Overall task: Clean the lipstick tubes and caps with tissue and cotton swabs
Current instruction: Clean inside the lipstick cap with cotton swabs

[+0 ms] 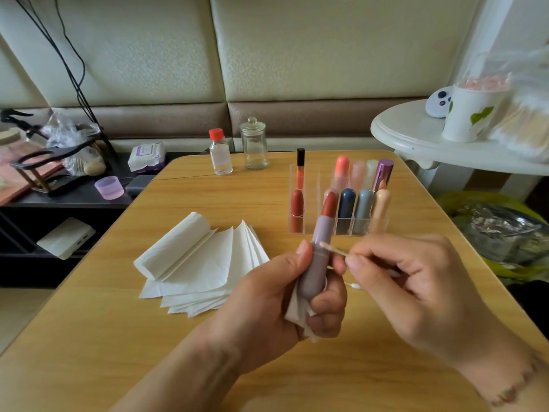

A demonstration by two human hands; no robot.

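My left hand grips an uncapped lilac lipstick tube upright, its red-brown stick raised, with a crumpled piece of tissue tucked under the fingers. My right hand pinches a cotton swab, and the swab's tip touches the tube just below its collar. Another swab lies on the table between my hands. A fanned stack of white tissues lies to the left.
A clear acrylic organiser holding several lipsticks stands behind my hands on the wooden table. A red-capped bottle and a glass jar stand at the far edge. On a white side table at right is a paper cup.
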